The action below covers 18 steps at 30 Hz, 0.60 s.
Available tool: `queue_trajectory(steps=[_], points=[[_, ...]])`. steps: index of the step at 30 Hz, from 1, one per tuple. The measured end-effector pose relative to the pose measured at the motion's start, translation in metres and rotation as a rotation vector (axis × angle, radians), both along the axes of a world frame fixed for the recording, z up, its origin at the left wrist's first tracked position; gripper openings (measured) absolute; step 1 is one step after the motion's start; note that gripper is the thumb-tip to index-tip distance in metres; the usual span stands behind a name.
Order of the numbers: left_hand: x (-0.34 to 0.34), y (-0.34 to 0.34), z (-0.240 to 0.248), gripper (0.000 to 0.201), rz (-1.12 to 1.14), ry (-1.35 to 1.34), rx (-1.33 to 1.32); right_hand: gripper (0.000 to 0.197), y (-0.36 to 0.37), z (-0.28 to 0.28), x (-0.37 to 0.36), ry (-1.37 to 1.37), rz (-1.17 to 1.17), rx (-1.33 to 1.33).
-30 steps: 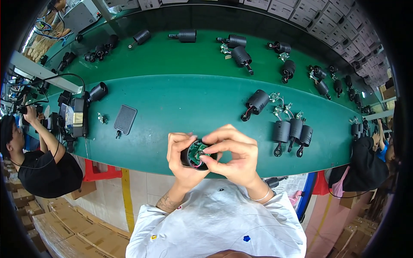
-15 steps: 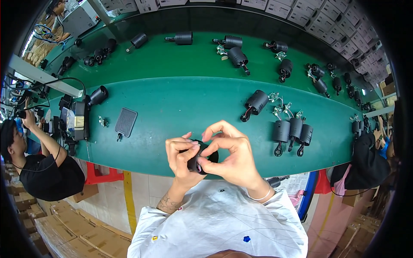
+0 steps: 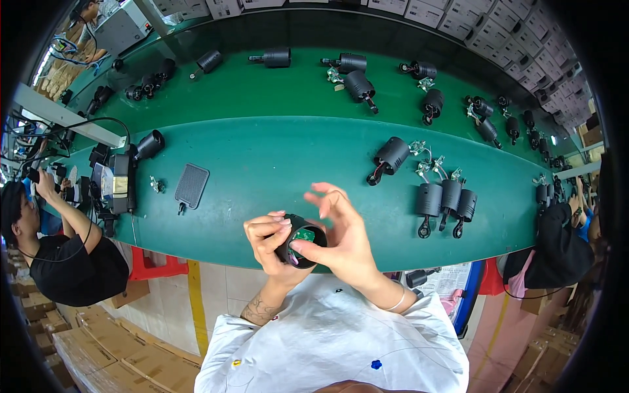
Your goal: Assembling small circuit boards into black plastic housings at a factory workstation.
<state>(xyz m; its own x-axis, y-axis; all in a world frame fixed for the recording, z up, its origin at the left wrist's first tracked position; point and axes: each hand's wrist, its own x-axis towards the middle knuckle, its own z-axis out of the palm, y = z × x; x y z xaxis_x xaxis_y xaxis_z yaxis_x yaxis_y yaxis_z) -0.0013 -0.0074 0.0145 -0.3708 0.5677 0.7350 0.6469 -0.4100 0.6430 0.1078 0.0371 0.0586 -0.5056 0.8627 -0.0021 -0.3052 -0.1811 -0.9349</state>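
Note:
Close to the near edge of the green workbench (image 3: 249,170), my left hand (image 3: 265,245) is wrapped round a black cylindrical housing (image 3: 320,234), its open end tilted toward me. Inside that opening shows a green circuit board (image 3: 303,234). The thumb of my right hand (image 3: 347,243) presses at the board, while its index and middle fingers are lifted, spread and slightly blurred. The lower part of the board is hidden behind that thumb.
To the right stand several black housings (image 3: 428,199) with small boards (image 3: 420,148) on wires. Left lie a dark rectangular plate (image 3: 192,186) and a loose small board (image 3: 156,185). Beyond runs a green belt (image 3: 229,92) carrying more housings. A person (image 3: 69,255) sits at left.
The housing and both hands have shifted slightly left. My right fingers have lifted off the opening, leaving the thumb there, and the green board now shows. Parts on the far belt have slid slightly left.

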Motion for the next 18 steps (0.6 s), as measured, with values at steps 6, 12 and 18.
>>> queue_trajectory(steps=[6,12,18], points=[[0.001,0.000,-0.003,0.051,-0.031,-0.002,-0.008,0.050,0.001,-0.005,-0.002,0.279,0.121,-0.303],[0.003,0.002,0.000,0.053,-0.107,-0.058,0.002,0.050,-0.011,0.004,-0.001,0.254,0.036,-0.190],[0.000,0.004,0.000,0.047,-0.115,-0.083,-0.099,0.049,-0.008,-0.002,-0.003,0.216,0.016,-0.300]])
